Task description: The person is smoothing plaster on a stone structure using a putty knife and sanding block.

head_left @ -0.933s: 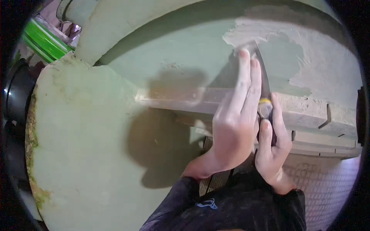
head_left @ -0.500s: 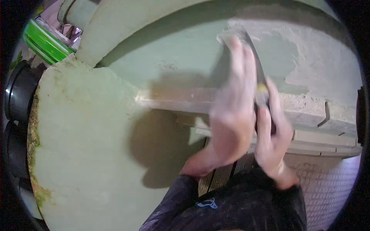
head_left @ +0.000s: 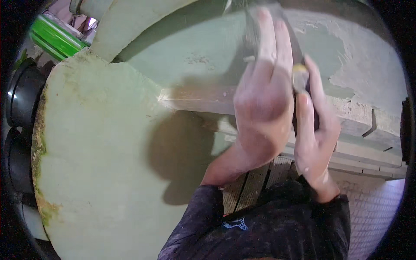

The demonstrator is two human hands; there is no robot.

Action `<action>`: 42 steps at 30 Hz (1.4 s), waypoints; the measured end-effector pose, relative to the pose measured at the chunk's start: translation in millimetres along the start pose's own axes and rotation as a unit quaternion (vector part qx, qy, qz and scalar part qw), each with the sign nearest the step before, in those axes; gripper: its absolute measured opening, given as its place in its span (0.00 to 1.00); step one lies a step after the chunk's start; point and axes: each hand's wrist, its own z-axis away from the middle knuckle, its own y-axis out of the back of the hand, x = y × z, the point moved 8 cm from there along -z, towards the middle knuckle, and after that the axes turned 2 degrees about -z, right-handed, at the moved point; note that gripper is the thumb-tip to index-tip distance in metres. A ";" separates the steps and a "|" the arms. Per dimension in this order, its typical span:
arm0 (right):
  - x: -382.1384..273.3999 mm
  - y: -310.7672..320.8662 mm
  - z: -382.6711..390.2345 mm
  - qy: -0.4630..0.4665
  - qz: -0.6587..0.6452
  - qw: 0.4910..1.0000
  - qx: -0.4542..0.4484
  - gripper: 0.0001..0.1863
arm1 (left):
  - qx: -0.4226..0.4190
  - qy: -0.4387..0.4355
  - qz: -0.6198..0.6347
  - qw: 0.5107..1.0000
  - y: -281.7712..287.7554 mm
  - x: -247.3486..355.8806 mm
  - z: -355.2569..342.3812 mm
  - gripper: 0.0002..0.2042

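My right hand (head_left: 318, 130) is wrapped round the dark handle of what looks like a broad putty knife (head_left: 300, 80). The tool has a pale metal neck with a yellow spot, and its grey blade runs away from me, blurred at the far end. Flat over the blade lies my left hand (head_left: 264, 99), fingers stretched forward and pressing down. Beneath the tool is a pale green panel (head_left: 164, 52), with pale grey filler (head_left: 368, 52) spread in ragged patches at the right. The blade's front edge is smeared by motion.
A raised ledge (head_left: 195, 97) crosses under my hands; its right part (head_left: 355, 115) has a notch. At left stands a pale green slab (head_left: 95, 143) with a rough, mossy edge. Beyond are black round tubs (head_left: 26, 97) and a shiny green cylinder (head_left: 56, 39). Slatted boards (head_left: 255, 186) lie below.
Both hands and the putty knife have slid together away from me, toward the top of the view. The right hand keeps its grip, and the left stays flat on the blade.
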 end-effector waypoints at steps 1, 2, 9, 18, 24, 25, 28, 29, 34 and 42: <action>5.1 -4.5 9.3 0.007 -0.008 1.000 -0.009 0.26 | -0.001 -0.010 -0.020 1.000 1.3 -3.7 17.5 0.33; 6.7 1.4 22.0 0.010 -0.009 1.000 0.004 0.26 | -0.003 -0.024 -0.029 0.999 1.4 0.0 21.0 0.34; 12.0 10.7 20.7 -0.091 0.007 0.996 -0.019 0.26 | -0.075 0.051 -0.053 0.994 -5.3 4.4 9.0 0.35; 11.3 29.7 22.2 -0.012 0.076 0.997 0.026 0.24 | -0.132 0.005 -0.063 0.989 -6.5 18.8 5.5 0.36; 6.6 36.4 23.3 0.035 0.102 0.993 0.046 0.24 | -0.076 -0.034 -0.094 0.992 -12.1 24.7 9.2 0.33; 9.5 36.4 25.8 0.019 0.093 0.994 0.046 0.24 | -0.063 -0.044 -0.111 0.991 -11.8 23.9 11.4 0.32; -4.4 23.5 2.9 -0.018 0.072 0.997 0.004 0.24 | -0.032 -0.031 -0.131 0.990 -14.5 16.9 2.8 0.29; -8.0 14.2 -7.9 -0.038 0.054 0.997 -0.037 0.25 | -0.008 -0.001 -0.141 0.990 -12.3 14.5 -3.3 0.27; 7.6 15.1 -2.0 0.023 0.038 0.998 -0.038 0.25 | -0.001 -0.007 -0.128 0.992 -13.6 14.2 -0.6 0.27; 6.2 24.8 18.7 0.020 0.082 0.996 0.002 0.25 | -0.037 -0.049 -0.118 0.991 -11.1 22.9 7.6 0.29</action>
